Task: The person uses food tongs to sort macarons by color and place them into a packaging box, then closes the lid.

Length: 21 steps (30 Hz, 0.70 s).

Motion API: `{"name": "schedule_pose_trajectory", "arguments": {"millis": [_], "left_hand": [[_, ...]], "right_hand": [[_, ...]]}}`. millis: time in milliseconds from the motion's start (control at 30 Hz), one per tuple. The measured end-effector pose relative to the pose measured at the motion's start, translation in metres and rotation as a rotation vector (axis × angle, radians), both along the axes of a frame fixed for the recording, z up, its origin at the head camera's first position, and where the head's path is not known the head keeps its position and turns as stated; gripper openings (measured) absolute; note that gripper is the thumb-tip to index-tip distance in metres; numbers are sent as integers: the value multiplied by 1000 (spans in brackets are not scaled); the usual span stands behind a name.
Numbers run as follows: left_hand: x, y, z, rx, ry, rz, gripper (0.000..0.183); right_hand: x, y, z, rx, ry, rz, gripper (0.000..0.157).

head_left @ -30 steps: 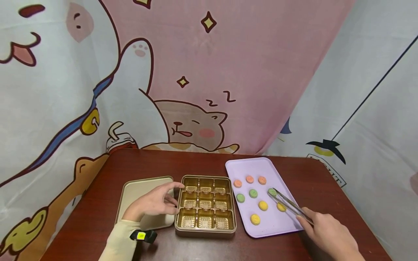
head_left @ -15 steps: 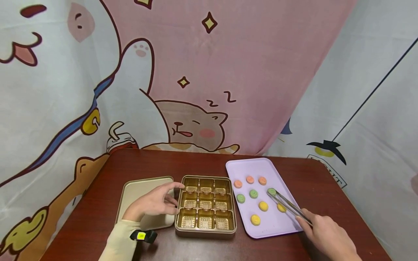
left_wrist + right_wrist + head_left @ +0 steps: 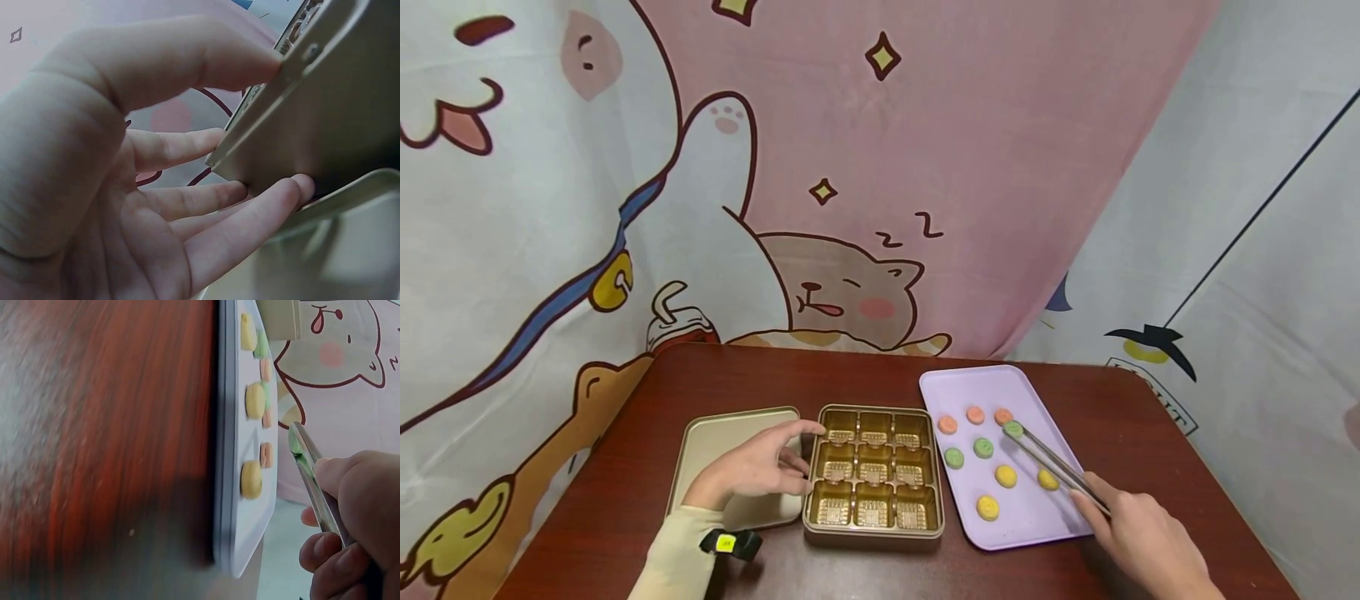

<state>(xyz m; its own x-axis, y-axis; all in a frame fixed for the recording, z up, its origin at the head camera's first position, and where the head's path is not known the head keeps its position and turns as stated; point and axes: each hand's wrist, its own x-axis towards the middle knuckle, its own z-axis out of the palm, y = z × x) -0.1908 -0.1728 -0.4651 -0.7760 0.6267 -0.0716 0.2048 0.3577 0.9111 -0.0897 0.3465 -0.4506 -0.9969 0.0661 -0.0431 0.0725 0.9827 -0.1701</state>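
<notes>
My right hand (image 3: 1146,529) grips metal tongs (image 3: 1060,469), whose tips pinch a green macaron (image 3: 1012,429). In the right wrist view that macaron (image 3: 295,442) is lifted above the lilac tray (image 3: 1022,529). On the tray lie orange macarons (image 3: 975,414), green macarons (image 3: 983,448) and yellow macarons (image 3: 988,507). My left hand (image 3: 760,460) is at the left side of a box (image 3: 872,537) with a gold compartment insert (image 3: 873,462). Its thumb and fingertips touch the box wall (image 3: 337,106) in the left wrist view, fingers nearly straight.
A flat beige lid (image 3: 722,429) lies left of the box, partly under my left hand and forearm. The dark red-brown table (image 3: 820,375) ends at a printed cloth backdrop (image 3: 1000,208) behind.
The tongs have risen with the green macaron, shifting it up and slightly left toward the orange ones; the right hand moved slightly left. The left hand stays at the box.
</notes>
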Motion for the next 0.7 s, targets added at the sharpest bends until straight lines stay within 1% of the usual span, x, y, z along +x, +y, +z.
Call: {"name": "schedule_pose_trajectory", "arguments": {"millis": [100, 300, 367, 533, 600, 700], "left_hand": [[0, 0, -1, -1, 2, 0, 79], [0, 0, -1, 5, -2, -4, 79], [1, 0, -1, 3, 0, -4, 80], [1, -1, -2, -1, 3, 0, 79], [1, -1, -2, 0, 0, -1, 79], [0, -1, -2, 3, -3, -4, 80]], "right_hand": [[0, -7, 3, -12, 9, 10, 54], [2, -27, 10, -28, 70, 56, 49], [4, -37, 13, -34, 105, 79, 45], [7, -60, 16, -51, 240, 170, 22], [7, -68, 16, -52, 293, 210, 17], [7, -80, 16, -51, 361, 277, 21]]}}
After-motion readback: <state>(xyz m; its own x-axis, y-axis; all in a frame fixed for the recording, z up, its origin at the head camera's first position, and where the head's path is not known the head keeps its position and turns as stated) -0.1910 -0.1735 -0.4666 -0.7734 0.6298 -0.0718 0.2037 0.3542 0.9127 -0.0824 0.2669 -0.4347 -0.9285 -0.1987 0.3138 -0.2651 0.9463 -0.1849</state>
